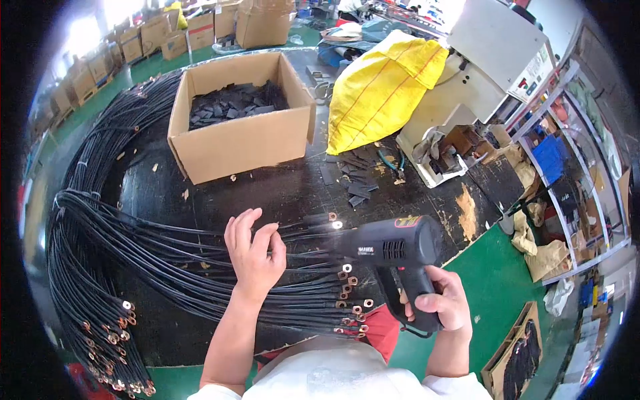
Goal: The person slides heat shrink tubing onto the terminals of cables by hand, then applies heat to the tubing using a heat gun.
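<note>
My right hand (443,300) is wrapped round the handle of a black heat gun (393,245), whose nozzle points left over the ends of black cables (293,293). Copper ring lugs (347,268) tip these cables near the table's front edge. Above the cables, left of the nozzle, my left hand (255,253) has its fingers curled and the thumb and forefinger near each other; whether anything thin is between them cannot be made out. The cables are tied in a large bundle (80,200) at the left.
Behind the cables stands a cardboard box (240,143) of black pieces. A yellow sack (380,93), pliers (393,165) and loose black strips (359,187) lie to its right. A white machine (493,47) and a shelf rack (577,127) stand at the right.
</note>
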Demonstrator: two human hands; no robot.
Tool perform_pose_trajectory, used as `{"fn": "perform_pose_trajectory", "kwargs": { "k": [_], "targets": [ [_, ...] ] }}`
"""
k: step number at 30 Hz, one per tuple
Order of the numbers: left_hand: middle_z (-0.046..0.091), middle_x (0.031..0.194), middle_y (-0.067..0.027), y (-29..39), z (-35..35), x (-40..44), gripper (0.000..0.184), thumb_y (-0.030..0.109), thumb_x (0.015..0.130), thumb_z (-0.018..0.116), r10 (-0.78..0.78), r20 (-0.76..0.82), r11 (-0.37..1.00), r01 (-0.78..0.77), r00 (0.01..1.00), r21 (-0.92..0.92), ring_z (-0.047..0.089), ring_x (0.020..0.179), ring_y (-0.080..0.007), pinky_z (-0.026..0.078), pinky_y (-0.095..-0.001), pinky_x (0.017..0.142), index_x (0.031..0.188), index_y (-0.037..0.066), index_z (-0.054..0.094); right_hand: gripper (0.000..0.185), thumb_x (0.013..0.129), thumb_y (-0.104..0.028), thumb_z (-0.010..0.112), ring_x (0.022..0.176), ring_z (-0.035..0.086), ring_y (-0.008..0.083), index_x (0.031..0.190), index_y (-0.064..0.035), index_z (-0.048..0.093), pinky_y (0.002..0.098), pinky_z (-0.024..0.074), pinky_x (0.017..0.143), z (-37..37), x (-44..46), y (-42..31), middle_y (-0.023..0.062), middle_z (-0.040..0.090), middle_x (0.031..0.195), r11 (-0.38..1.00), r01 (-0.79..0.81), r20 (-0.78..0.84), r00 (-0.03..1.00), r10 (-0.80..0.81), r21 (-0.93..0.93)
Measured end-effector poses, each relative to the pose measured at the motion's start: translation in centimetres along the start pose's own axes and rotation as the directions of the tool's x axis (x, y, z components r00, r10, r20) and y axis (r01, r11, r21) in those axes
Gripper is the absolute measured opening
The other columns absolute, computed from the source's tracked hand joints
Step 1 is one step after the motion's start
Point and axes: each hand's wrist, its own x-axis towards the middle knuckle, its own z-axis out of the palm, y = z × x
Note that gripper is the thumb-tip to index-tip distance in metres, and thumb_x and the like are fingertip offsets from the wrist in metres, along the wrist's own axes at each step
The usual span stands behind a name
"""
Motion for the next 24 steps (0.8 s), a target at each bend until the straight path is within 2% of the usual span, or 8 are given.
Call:
{"fn": "perform_pose_trajectory", "kwargs": {
  "k": [1,4,24],
  "targets": [
    [0.060,0.128,-0.0162,-0.1,0.1,0.0,0.026,-0.001,0.076,0.071,0.001,-0.001,1.000,-0.001,1.000,-0.003,0.057,0.122,-0.0375,0.040,-0.0548,0.110,0.101,0.006,0.067,0.058,0.066,-0.019,0.076,0.061,0.068,0.0209,0.113,0.0128,0.063,0.0328,0.0576,0.058,-0.5,0.2,0.2,0.0163,0.071,0.084,1.000,0.007,-0.013,1.000,-0.007,-0.028],
    [0.060,0.127,-0.0158,0.1,0.1,-0.1,0.025,-0.001,0.077,0.071,0.000,0.015,1.000,0.000,1.000,-0.001,0.056,0.122,-0.0385,0.041,-0.0533,0.109,0.101,0.006,0.067,0.049,0.076,-0.010,0.075,0.068,0.069,0.0192,0.118,0.0110,0.063,0.0330,0.0582,0.063,-1.3,0.3,0.1,0.0141,0.072,0.088,0.998,0.057,-0.018,0.998,-0.056,0.038],
    [0.061,0.123,-0.0136,-0.3,0.7,-0.6,0.020,0.004,0.078,0.072,-0.054,0.144,0.998,0.048,0.988,0.047,0.055,0.125,-0.0374,0.041,-0.0503,0.107,0.097,0.007,0.069,0.054,0.074,-0.011,0.076,0.068,0.069,0.0179,0.121,0.0118,0.062,0.0323,0.0589,0.061,-2.8,0.1,0.2,0.0134,0.071,0.088,0.997,0.069,-0.104,0.992,-0.065,0.034]
  ]
}}
